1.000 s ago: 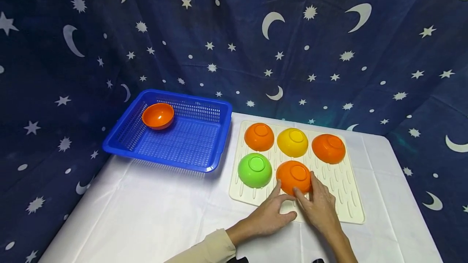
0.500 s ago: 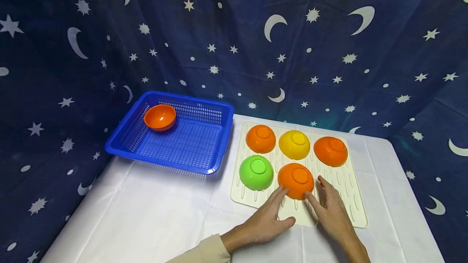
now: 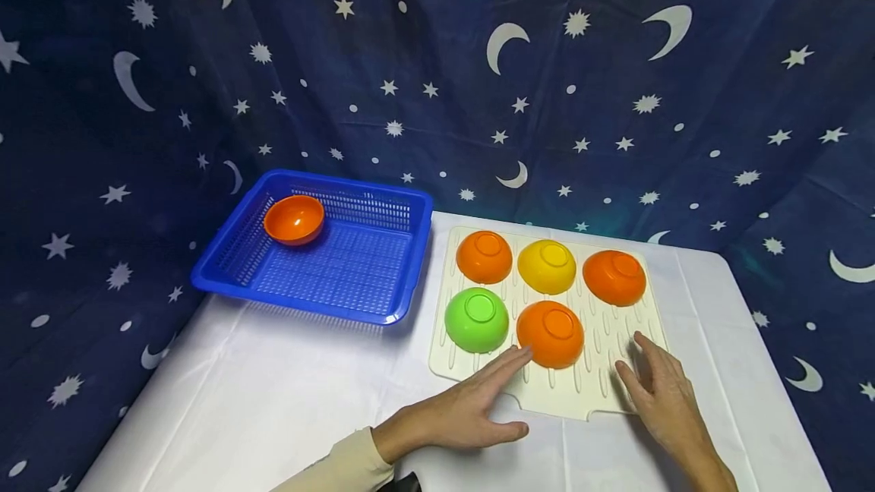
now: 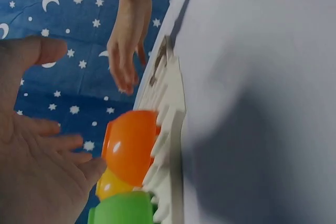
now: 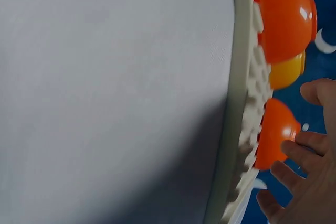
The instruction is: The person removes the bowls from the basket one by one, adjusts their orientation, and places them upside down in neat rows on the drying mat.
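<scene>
Upside down on a cream ribbed drying mat [image 3: 560, 401] rest several bowls. An orange bowl [image 3: 551, 334] sits in the front row beside a green bowl [image 3: 476, 320]. Behind them are another orange bowl [image 3: 484, 257], a yellow bowl [image 3: 547, 266] and a red-orange bowl [image 3: 614, 278]. My left hand [image 3: 465, 408] hovers at the mat's front edge, fingers extended, fingertips close by the front orange bowl; whether they touch it I cannot tell. Over the mat's right part, my right hand [image 3: 666, 401] is apart from the bowls, fingers loosely bent and holding nothing.
A blue plastic basket [image 3: 403, 279] stands at the left, with an orange bowl [image 3: 294, 220] upright in its back left corner. White cloth [image 3: 287, 386] covers the table. A dark blue curtain [image 3: 437, 59] with moons and stars hangs behind.
Both hands have come off the front orange bowl, which stays in place. My right hand has moved away to the right, and my left has drawn back slightly left.
</scene>
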